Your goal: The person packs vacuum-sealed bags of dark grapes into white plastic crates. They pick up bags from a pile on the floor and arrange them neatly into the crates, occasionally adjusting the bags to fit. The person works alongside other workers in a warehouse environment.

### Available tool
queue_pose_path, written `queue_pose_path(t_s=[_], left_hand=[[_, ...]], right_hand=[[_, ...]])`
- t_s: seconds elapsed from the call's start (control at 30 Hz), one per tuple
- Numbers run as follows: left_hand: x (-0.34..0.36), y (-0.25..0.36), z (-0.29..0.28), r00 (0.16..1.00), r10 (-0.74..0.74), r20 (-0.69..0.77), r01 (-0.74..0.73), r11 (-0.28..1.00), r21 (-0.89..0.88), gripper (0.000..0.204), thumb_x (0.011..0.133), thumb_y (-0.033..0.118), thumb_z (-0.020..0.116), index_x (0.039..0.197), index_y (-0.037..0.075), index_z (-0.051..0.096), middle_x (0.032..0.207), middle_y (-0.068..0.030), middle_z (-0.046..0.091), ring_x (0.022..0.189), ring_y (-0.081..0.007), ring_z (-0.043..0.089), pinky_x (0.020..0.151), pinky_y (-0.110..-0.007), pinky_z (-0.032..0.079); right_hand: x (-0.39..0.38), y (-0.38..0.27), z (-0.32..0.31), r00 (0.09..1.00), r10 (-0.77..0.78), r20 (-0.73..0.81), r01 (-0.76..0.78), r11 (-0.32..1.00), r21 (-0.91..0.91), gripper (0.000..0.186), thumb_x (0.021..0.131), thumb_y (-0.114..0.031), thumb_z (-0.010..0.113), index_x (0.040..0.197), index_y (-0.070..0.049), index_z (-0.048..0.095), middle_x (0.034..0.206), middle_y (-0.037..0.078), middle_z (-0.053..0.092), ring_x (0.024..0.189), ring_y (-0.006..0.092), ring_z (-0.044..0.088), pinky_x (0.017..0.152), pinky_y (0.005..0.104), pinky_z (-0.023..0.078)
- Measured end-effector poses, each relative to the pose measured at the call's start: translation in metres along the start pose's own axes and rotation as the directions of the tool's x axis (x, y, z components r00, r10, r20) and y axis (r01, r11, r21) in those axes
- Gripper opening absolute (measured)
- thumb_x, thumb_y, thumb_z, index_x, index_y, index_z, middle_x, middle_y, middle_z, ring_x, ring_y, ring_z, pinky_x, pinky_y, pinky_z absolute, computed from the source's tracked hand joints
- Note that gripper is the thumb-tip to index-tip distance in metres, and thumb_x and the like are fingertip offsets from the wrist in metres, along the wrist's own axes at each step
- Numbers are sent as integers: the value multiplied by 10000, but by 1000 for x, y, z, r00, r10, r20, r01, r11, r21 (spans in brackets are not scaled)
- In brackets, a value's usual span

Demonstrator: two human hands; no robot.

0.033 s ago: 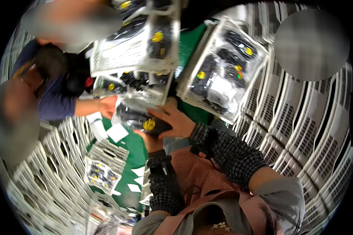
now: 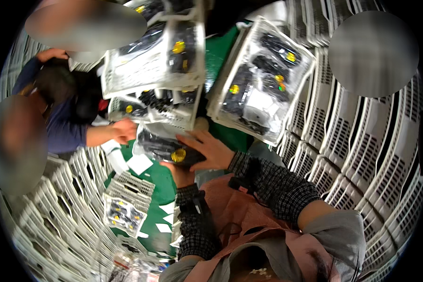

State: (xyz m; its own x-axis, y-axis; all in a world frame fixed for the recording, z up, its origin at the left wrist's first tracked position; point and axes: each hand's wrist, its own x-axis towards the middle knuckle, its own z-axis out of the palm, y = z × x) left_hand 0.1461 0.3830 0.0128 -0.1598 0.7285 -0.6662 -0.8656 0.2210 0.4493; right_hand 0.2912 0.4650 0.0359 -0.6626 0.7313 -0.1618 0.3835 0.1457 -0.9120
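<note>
Between my two hands is a clear plastic bag (image 2: pixel 162 143) with black contents and a round yellow sticker. My left hand (image 2: pixel 181 175) supports the bag from below at its near edge, its fingers partly hidden beneath it. Across the bag's right end lies my right hand (image 2: pixel 211 149), fingers spread over the top and gripping it. A co-worker's hand (image 2: pixel 123 130), curled, is close to the bag's left edge. Just beyond the bag, a white crate (image 2: pixel 192 110) holds more such bags, partly covered by a higher white crate (image 2: pixel 152 87).
A white crate (image 2: pixel 293 110) of similar bags stands at the right on the green table (image 2: pixel 162 185). Stacked white crates (image 2: pixel 343 155) rise along the right side, and more stacks (image 2: pixel 56 221) fill the left. White paper pieces (image 2: pixel 140 164) lie on the table; a smaller-looking crate (image 2: pixel 109 221) holds bags.
The co-worker's hand has drawn slightly away from the bag's left edge, its fingers now curled. My hands keep hold of the bag; the whole view has shifted a little.
</note>
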Motion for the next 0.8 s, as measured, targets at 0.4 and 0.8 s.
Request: queue_pose_path(t_s=[0.4,0.8], left_hand=[[-17,-130,73,934,-299,198,214,907,362,779,848,623,395,1350,33,313,1307,-121,425,1175,-264,456,957,-422,414],[27,-222,160,809,-573,134,539,813,221,692,868,614,393,1325,93,377,1282,-102,465,1127,-257,487,951,-391,415]], right_hand=[[-150,36,-86,901,330,-281,-294,942,165,863,648,-310,782,1378,-172,343,1273,174,417,1151,361,439,969,410,380],[-225,80,-164,784,509,-356,-355,837,416,918,640,-146,822,1367,-40,271,1314,139,398,1215,251,394,1009,362,353]])
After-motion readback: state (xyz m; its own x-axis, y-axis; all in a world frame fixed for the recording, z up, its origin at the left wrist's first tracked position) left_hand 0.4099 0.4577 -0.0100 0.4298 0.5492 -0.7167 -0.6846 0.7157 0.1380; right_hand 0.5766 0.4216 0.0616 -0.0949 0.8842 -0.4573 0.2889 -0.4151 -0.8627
